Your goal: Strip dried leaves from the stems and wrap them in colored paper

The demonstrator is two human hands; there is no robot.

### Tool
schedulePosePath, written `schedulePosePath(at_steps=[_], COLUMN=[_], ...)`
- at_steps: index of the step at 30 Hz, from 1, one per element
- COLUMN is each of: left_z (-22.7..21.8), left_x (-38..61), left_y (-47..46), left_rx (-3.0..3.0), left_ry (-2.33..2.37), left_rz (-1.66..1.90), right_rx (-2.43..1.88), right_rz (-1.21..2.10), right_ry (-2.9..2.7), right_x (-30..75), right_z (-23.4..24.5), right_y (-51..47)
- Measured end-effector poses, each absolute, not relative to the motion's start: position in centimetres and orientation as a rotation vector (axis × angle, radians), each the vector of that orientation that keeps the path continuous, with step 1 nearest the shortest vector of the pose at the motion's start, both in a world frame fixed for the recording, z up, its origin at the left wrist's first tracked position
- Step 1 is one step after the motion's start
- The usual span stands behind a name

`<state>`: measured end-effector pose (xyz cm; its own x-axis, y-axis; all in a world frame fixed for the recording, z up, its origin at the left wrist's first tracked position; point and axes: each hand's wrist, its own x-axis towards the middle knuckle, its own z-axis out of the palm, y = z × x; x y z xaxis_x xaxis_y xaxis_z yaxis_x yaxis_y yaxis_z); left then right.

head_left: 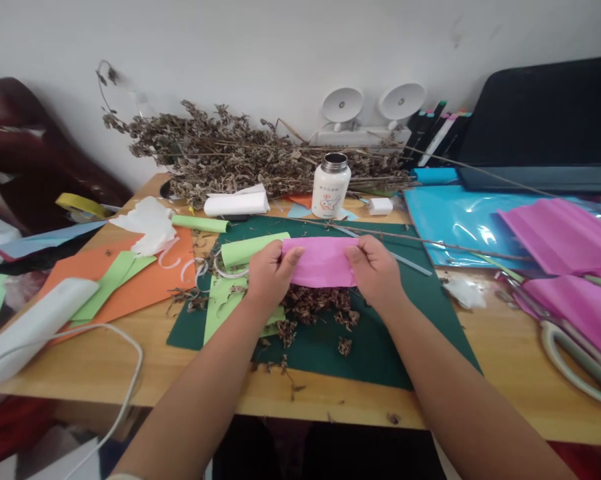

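Pink paper (325, 261), one piece, is stretched between two hands above the middle of the green mat (380, 347). Left hand (270, 270) pinches its left end, thumb on top; right hand (376, 273) pinches its right end the same way. Under the paper, one heap of dried leaves (315, 300) lies on the mat, with loose bits toward the near edge. Two light green rolls: one (245, 250) on the mat's left part, one (200, 223) at its far left corner. One white bottle (331, 190), upright, uncapped, stands just past the mat's far edge, one small white block (380, 206) right of it. Beyond the mat: one mass of dried branches (230, 150), two round white lamps (343, 105). Left of the mat: one orange sheet (125, 300), one yellow tape roll (80, 205). Right of the mat: one blue packet (440, 240), one pair of scissors (549, 341), two areas of pink sheeting (565, 233); cannot tell whether they join.
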<state>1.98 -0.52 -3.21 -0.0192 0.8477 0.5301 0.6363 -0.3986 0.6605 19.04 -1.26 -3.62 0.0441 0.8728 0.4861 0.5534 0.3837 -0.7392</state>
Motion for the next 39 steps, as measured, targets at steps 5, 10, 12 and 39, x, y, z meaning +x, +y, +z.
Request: schedulePosePath(at_steps=[5, 10, 12, 39], left_z=[-3.2, -3.6, -3.7, -1.7], left_x=[2.3, 2.3, 2.2, 2.7], left_y=[-0.2, 0.1, 0.1, -1.6], left_rx=[2.111, 2.078, 2.056, 2.383], left_ry=[1.424, 1.255, 1.225, 1.010], left_rz=[1.436, 1.440, 1.419, 0.861], right_rx=[-1.292, -1.201, -1.153, -1.292], right_rz=[0.478, 0.694, 0.786, 0.367], right_ry=[-1.505, -1.429, -1.418, -0.973], right_x=[19.6, 19.5, 19.4, 21.1], right_z=[-3.3, -3.5, -3.8, -4.8], right_y=[-1.0, -0.6, -0.5, 1.4])
